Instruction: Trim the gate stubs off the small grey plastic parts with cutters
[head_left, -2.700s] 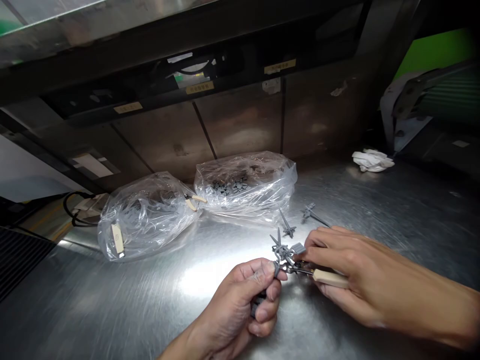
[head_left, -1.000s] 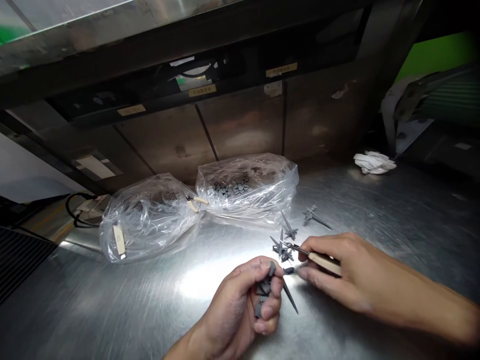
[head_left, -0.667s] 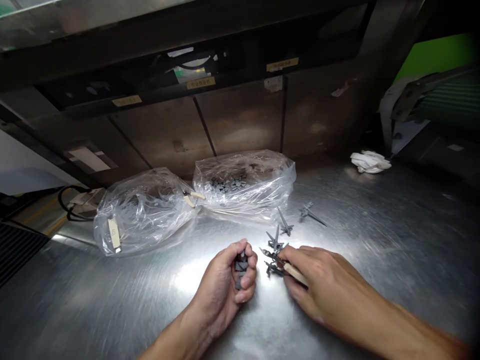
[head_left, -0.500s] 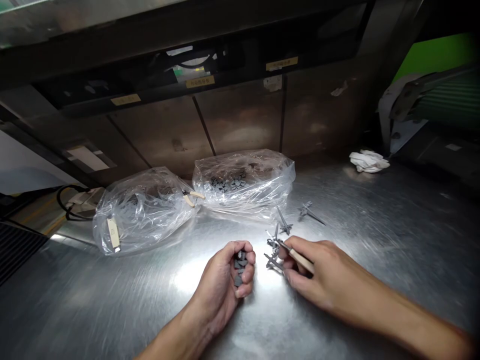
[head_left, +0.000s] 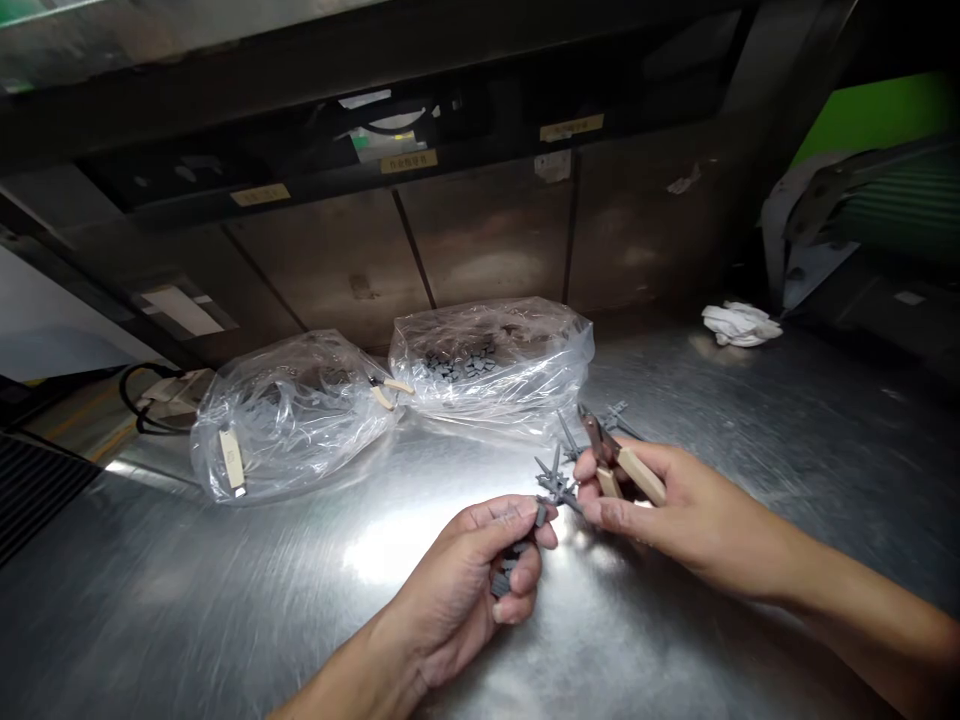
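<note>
My left hand [head_left: 465, 570] is closed around several small grey plastic parts [head_left: 501, 580]. Its thumb and forefinger pinch another small grey piece [head_left: 541, 514] by a spiky grey sprue [head_left: 555, 482]; I cannot tell whether the two are joined. In my right hand [head_left: 690, 510] are side cutters [head_left: 637, 474] with beige handles, jaws pointing up and away. The right fingertips are close to the sprue's right end, and whether they touch it is unclear. More grey sprues [head_left: 616, 412] lie behind the cutters, partly hidden.
Two clear plastic bags [head_left: 300, 440] stand at the back of the metal table [head_left: 225, 610]; the right one [head_left: 525, 390] contains many grey parts. Another beige-handled tool [head_left: 382, 394] lies between them. A beige object [head_left: 232, 460] is by the left bag. Crumpled white tissue [head_left: 741, 325] sits back right.
My left hand has moved right to the sprue and now pinches a small piece. My right hand has raised the cutters and turned their jaws upward, away from the sprues.
</note>
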